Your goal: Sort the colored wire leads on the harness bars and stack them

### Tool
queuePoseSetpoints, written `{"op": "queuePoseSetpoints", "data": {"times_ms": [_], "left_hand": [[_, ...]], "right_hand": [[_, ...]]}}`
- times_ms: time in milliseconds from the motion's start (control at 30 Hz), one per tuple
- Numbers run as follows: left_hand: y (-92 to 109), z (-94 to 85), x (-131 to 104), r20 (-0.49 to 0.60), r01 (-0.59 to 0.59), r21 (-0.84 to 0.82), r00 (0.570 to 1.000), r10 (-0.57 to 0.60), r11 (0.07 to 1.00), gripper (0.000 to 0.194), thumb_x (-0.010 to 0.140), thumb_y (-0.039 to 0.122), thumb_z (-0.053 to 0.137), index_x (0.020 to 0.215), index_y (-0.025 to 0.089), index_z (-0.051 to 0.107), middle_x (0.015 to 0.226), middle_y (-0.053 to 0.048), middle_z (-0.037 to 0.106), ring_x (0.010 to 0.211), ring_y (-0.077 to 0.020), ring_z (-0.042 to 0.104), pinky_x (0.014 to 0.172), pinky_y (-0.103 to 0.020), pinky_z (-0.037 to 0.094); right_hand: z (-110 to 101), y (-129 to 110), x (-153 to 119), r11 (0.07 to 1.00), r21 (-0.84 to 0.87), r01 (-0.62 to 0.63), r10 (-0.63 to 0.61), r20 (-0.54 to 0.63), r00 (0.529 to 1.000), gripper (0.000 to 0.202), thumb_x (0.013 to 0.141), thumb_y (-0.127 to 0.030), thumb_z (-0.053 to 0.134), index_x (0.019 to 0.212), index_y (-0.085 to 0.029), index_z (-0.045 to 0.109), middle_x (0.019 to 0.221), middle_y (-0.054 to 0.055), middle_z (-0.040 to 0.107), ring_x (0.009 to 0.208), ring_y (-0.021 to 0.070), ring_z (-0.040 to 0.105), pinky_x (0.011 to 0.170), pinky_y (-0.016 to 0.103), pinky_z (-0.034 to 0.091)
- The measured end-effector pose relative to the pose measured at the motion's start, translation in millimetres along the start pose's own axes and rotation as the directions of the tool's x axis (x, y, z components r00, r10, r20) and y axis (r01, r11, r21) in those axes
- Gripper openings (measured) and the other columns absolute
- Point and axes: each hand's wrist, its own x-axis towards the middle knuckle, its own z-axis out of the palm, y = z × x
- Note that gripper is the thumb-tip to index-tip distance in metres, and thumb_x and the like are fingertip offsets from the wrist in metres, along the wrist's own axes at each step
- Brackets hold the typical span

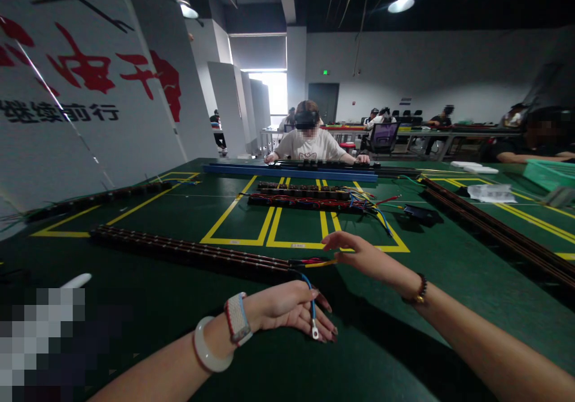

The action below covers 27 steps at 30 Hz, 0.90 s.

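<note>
A blue wire (306, 279) with a metal ring terminal (315, 332) at its end runs across my left hand (291, 307). The thumb lies against the wire, and the other fingers stretch out palm up beneath it. The wire comes from the right end of a long dark wiring harness (193, 249) lying on the green table. Red and yellow wires (320, 263) leave that same end, and the yellow tip reaches my right hand (354, 252). That hand is raised, fingers bent and apart; whether it touches the yellow wire I cannot tell.
More harnesses (305, 198) with loose coloured wires lie beyond, within yellow tape lines on the table (179, 312). A long dark strip (494, 228) runs along the right. A green basket (550, 174) stands far right. One person (309, 143) sits opposite behind a blue rail (287, 171).
</note>
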Motion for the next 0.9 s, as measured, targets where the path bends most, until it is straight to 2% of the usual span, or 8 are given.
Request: {"op": "queuePoseSetpoints", "data": {"times_ms": [100, 200, 300, 433, 500, 600, 767, 900], "left_hand": [[0.9, -0.1, -0.1, 0.006, -0.003, -0.012, 1.000, 0.003, 1.000, 0.037, 0.087, 0.045, 0.050, 0.100, 0.011, 0.053, 0.098, -0.020, 0.068, 0.093, -0.0267, 0.067, 0.093, -0.045, 0.041], [1.9, 2.8, -0.4, -0.006, -0.017, -0.021, 1.000, 0.017, 1.000, 0.036, 0.086, 0.044, 0.052, 0.099, 0.011, 0.054, 0.101, -0.021, 0.067, 0.096, -0.0272, 0.066, 0.094, -0.046, 0.041], [2.2, 5.9, 0.1, -0.035, -0.031, -0.047, 0.999, 0.030, 0.998, 0.034, 0.085, 0.040, 0.055, 0.100, 0.010, 0.056, 0.105, -0.020, 0.066, 0.099, -0.0272, 0.065, 0.095, -0.045, 0.040], [0.7, 7.8, 3.9, -0.055, -0.043, -0.126, 0.998, 0.037, 0.991, 0.037, 0.085, 0.040, 0.054, 0.106, 0.009, 0.056, 0.107, -0.019, 0.066, 0.098, -0.0255, 0.065, 0.095, -0.041, 0.041], [-0.5, 9.0, 7.0, -0.078, -0.053, -0.167, 0.996, 0.041, 0.984, 0.043, 0.088, 0.045, 0.049, 0.105, 0.006, 0.058, 0.109, -0.020, 0.064, 0.098, -0.0238, 0.064, 0.096, -0.037, 0.040], [-1.9, 12.9, 11.5, -0.128, -0.111, -0.212, 0.988, 0.085, 0.971, 0.051, 0.090, 0.050, 0.040, 0.106, 0.005, 0.058, 0.109, -0.020, 0.064, 0.098, -0.0214, 0.064, 0.097, -0.035, 0.040], [-2.0, 23.5, 14.9, -0.156, -0.214, -0.228, 0.971, 0.181, 0.950, 0.042, 0.093, 0.043, 0.040, 0.107, 0.008, 0.058, 0.103, -0.015, 0.066, 0.091, -0.0181, 0.064, 0.094, -0.035, 0.041], [-3.4, 29.9, 15.1, -0.244, -0.258, -0.233, 0.949, 0.201, 0.938, 0.028, 0.091, 0.036, 0.048, 0.097, 0.011, 0.059, 0.099, -0.011, 0.066, 0.090, -0.0169, 0.063, 0.090, -0.033, 0.042]], "right_hand": [[-6.0, 12.5, 0.6, 0.999, -0.012, -0.037, 0.038, 0.076, 0.996, 0.047, 0.076, -0.016, 0.060, 0.122, -0.024, 0.055, 0.129, 0.006, 0.055, 0.119, 0.0216, 0.049, 0.102, 0.039, 0.038], [-8.8, 23.1, -0.2, 0.994, 0.011, -0.108, 0.102, 0.246, 0.964, 0.057, 0.075, -0.025, 0.066, 0.130, -0.023, 0.051, 0.133, 0.009, 0.052, 0.119, 0.0232, 0.050, 0.100, 0.038, 0.040], [-6.8, 31.1, -0.4, 0.989, 0.050, -0.139, 0.106, 0.412, 0.905, 0.055, 0.076, -0.033, 0.067, 0.127, -0.019, 0.054, 0.120, 0.009, 0.061, 0.101, 0.0202, 0.059, 0.084, 0.031, 0.048], [-0.4, 32.8, -0.6, 0.993, 0.046, -0.109, 0.071, 0.498, 0.864, 0.045, 0.075, -0.040, 0.068, 0.111, -0.013, 0.063, 0.090, 0.006, 0.067, 0.075, 0.0143, 0.059, 0.065, 0.023, 0.045], [2.7, 28.6, -2.0, 0.997, 0.020, -0.071, 0.052, 0.495, 0.867, 0.039, 0.076, -0.039, 0.066, 0.106, -0.013, 0.066, 0.086, 0.004, 0.067, 0.070, 0.0123, 0.056, 0.063, 0.022, 0.043], [7.1, 18.1, -6.0, 0.992, -0.123, -0.001, 0.054, 0.431, 0.901, 0.026, 0.080, -0.035, 0.061, 0.093, -0.014, 0.070, 0.073, 0.000, 0.063, 0.060, 0.0092, 0.048, 0.056, 0.020, 0.036], [19.3, -1.8, -17.5, 0.950, -0.311, 0.044, 0.060, 0.315, 0.947, 0.021, 0.081, -0.026, 0.054, 0.070, -0.013, 0.067, 0.057, -0.002, 0.057, 0.050, 0.0071, 0.038, 0.046, 0.020, 0.026], [37.1, -17.6, -26.6, 0.859, -0.513, -0.004, 0.114, 0.182, 0.977, 0.019, 0.079, -0.017, 0.051, 0.069, -0.015, 0.067, 0.063, 0.003, 0.064, 0.051, 0.0091, 0.046, 0.048, 0.022, 0.030]]}}
